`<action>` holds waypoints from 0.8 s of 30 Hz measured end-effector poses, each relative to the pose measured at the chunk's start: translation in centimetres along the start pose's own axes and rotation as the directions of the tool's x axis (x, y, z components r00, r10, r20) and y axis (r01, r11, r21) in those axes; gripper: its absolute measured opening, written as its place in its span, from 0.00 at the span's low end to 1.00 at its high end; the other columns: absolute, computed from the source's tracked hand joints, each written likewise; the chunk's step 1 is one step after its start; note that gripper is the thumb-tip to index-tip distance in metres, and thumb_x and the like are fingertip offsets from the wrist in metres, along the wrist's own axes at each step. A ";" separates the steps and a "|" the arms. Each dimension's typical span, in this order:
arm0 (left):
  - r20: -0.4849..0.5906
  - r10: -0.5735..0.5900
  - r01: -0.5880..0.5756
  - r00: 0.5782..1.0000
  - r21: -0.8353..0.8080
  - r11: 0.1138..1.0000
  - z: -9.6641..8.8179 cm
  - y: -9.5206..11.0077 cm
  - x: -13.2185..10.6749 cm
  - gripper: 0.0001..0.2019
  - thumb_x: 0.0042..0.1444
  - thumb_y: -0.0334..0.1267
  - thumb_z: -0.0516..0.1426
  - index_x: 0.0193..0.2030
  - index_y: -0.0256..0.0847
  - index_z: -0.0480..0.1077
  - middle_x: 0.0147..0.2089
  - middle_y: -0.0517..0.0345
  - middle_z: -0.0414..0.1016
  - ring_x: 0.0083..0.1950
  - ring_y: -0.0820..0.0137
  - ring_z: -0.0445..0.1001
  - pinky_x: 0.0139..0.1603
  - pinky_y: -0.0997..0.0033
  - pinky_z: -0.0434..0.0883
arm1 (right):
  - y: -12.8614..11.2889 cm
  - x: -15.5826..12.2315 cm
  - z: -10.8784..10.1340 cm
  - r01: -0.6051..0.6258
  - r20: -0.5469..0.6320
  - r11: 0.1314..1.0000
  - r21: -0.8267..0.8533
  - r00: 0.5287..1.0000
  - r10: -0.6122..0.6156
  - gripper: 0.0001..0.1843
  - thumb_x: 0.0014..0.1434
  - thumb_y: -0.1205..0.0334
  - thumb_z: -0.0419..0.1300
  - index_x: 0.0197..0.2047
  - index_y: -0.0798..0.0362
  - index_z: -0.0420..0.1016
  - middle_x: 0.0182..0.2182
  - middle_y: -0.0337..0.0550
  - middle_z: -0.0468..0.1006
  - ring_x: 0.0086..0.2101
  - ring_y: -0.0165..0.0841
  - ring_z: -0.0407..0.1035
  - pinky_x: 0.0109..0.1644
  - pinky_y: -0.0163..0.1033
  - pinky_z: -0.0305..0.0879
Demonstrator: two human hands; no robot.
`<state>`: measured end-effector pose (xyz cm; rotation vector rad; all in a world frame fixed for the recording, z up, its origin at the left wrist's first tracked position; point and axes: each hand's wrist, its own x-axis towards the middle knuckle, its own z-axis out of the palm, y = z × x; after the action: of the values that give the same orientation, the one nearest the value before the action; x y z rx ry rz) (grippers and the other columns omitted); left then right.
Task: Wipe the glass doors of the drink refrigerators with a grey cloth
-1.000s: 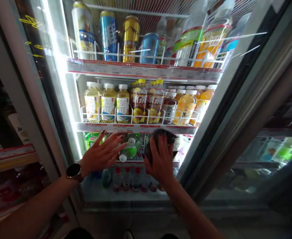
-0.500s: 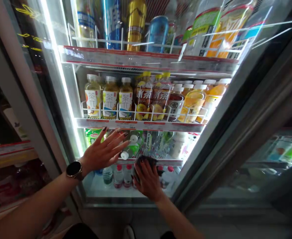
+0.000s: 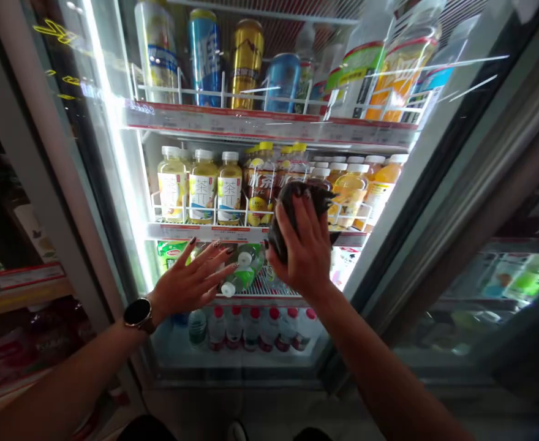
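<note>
My right hand [image 3: 299,248] is raised in front of the glass fridge door [image 3: 269,184], pressing a dark crumpled cloth [image 3: 292,211] against the pane at the height of the middle shelf. Its fingers spread over the cloth. My left hand [image 3: 191,275] is open with spread fingers and painted nails, flat at or very near the glass and holding nothing. A green-labelled bottle [image 3: 242,269] lies on its side just behind the pane, beside those fingertips. A round black smartwatch [image 3: 137,312] sits on my left wrist.
Behind the door, wire-railed shelves [image 3: 269,125] hold cans, tea bottles [image 3: 203,187] and juice bottles. Red-capped water bottles [image 3: 251,327] stand on the bottom level. Shelves of packaged goods stand at the left, and another glass-fronted cooler [image 3: 494,288] stands at the right.
My right hand has risen with the cloth from the lower shelf level to the middle shelf. My left hand has stayed nearly in place, and the view has shifted slightly.
</note>
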<state>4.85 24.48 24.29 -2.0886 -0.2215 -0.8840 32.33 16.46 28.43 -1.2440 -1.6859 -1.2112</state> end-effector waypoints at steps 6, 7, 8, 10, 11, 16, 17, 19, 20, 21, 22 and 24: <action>0.003 0.037 -0.037 0.999 0.003 0.999 0.1 -0.3 -0.4 0.32 0.62 0.40 0.62 0.73 0.46 0.63 0.76 0.54 0.64 0.83 0.59 0.44 0.84 0.44 0.41 | -2.6 -2.6 2.2 0.014 -0.026 0.998 -0.055 1.000 -0.015 0.46 0.70 0.50 0.53 0.82 0.51 0.35 0.76 0.57 0.55 0.75 0.52 0.49 0.76 0.63 0.49; 0.006 0.039 -0.039 0.999 0.005 0.999 0.1 -0.4 -0.4 0.33 0.61 0.41 0.63 0.73 0.46 0.63 0.76 0.55 0.64 0.83 0.59 0.44 0.84 0.44 0.41 | -3.3 -4.2 2.7 0.045 0.002 0.998 -0.046 0.999 -0.045 0.44 0.70 0.51 0.54 0.81 0.51 0.38 0.76 0.56 0.58 0.74 0.50 0.51 0.76 0.61 0.49; 0.012 0.038 -0.038 0.999 0.005 0.999 0.2 -0.4 -0.5 0.34 0.61 0.41 0.63 0.74 0.46 0.62 0.76 0.55 0.64 0.83 0.59 0.45 0.84 0.45 0.41 | -4.0 -5.9 3.2 0.081 0.037 0.996 -0.030 0.996 -0.080 0.43 0.70 0.51 0.54 0.81 0.51 0.42 0.74 0.55 0.61 0.74 0.49 0.53 0.76 0.59 0.49; 0.026 0.028 -0.028 0.999 -0.005 1.000 0.3 -0.5 -0.5 0.36 0.62 0.42 0.63 0.75 0.48 0.59 0.75 0.55 0.65 0.82 0.59 0.47 0.84 0.44 0.41 | -5.1 -9.3 3.8 0.164 0.114 0.986 0.031 0.979 -0.166 0.39 0.70 0.53 0.54 0.79 0.50 0.51 0.72 0.54 0.66 0.72 0.46 0.57 0.75 0.55 0.51; 0.030 0.018 -0.018 0.999 -0.018 1.000 0.3 -0.4 -0.6 0.36 0.62 0.41 0.62 0.76 0.48 0.58 0.75 0.55 0.66 0.82 0.60 0.49 0.84 0.45 0.41 | -5.5 -10.7 3.9 0.204 0.150 0.976 0.074 0.965 -0.213 0.37 0.70 0.54 0.55 0.78 0.50 0.54 0.71 0.53 0.68 0.71 0.44 0.59 0.74 0.53 0.53; 0.005 -0.097 0.096 0.995 -0.167 0.981 -1.1 1.5 -0.2 0.35 0.66 0.36 0.58 0.78 0.47 0.54 0.72 0.53 0.70 0.80 0.60 0.55 0.84 0.47 0.45 | -5.2 -11.7 2.5 0.289 0.250 0.932 0.218 0.907 -0.340 0.37 0.70 0.59 0.56 0.78 0.53 0.53 0.72 0.52 0.67 0.71 0.40 0.58 0.73 0.51 0.57; -0.001 -0.104 0.102 0.995 -0.206 0.973 -1.8 2.0 0.1 0.36 0.66 0.37 0.57 0.79 0.46 0.52 0.71 0.51 0.70 0.80 0.60 0.56 0.83 0.48 0.48 | -5.0 -10.4 2.0 0.250 0.246 0.946 0.205 0.923 -0.297 0.38 0.70 0.58 0.56 0.79 0.54 0.51 0.73 0.53 0.63 0.73 0.42 0.55 0.74 0.53 0.56; -0.016 -0.104 0.097 0.994 -0.261 0.960 -3.4 2.6 1.4 0.37 0.67 0.37 0.55 0.80 0.44 0.48 0.72 0.49 0.69 0.80 0.60 0.56 0.81 0.51 0.55 | -4.7 -6.3 1.0 0.101 0.201 0.980 0.174 0.970 -0.135 0.42 0.71 0.55 0.55 0.80 0.56 0.43 0.77 0.57 0.54 0.76 0.47 0.46 0.76 0.59 0.53; -0.029 -0.113 0.101 0.993 -0.277 0.956 -4.2 2.6 2.4 0.37 0.68 0.37 0.54 0.81 0.42 0.46 0.74 0.48 0.67 0.80 0.60 0.56 0.80 0.52 0.58 | -4.7 -3.8 0.5 0.013 0.162 0.985 0.171 0.986 -0.041 0.44 0.71 0.54 0.54 0.81 0.57 0.38 0.78 0.59 0.49 0.77 0.49 0.41 0.76 0.62 0.52; -0.048 -0.134 0.115 0.990 -0.291 0.950 -5.0 2.5 3.6 0.38 0.68 0.37 0.54 0.81 0.41 0.43 0.76 0.46 0.63 0.80 0.59 0.55 0.79 0.53 0.60 | -4.8 -1.2 0.2 -0.066 0.116 0.981 0.182 0.992 0.045 0.46 0.71 0.53 0.53 0.81 0.57 0.33 0.79 0.60 0.44 0.77 0.50 0.38 0.76 0.64 0.50; -0.070 -0.175 0.145 0.982 -0.308 0.940 -5.7 2.2 4.9 0.38 0.69 0.38 0.53 0.81 0.40 0.41 0.78 0.44 0.58 0.81 0.58 0.54 0.79 0.52 0.62 | -5.1 1.3 -0.1 -0.128 0.070 0.971 0.201 0.991 0.116 0.48 0.71 0.52 0.52 0.81 0.57 0.28 0.79 0.60 0.41 0.78 0.51 0.35 0.77 0.66 0.49; -0.119 -0.300 0.239 0.946 -0.368 0.899 -6.8 1.2 8.0 0.37 0.72 0.42 0.50 0.82 0.39 0.36 0.82 0.43 0.47 0.82 0.55 0.51 0.78 0.49 0.62 | -6.0 5.8 -0.1 -0.214 -0.007 0.948 0.235 0.975 0.222 0.50 0.71 0.52 0.52 0.80 0.57 0.20 0.80 0.60 0.38 0.78 0.52 0.32 0.77 0.69 0.48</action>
<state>7.77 17.36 31.52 -2.3249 -0.2845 -1.3513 24.94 17.48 32.11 -1.2200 -1.5680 -0.8707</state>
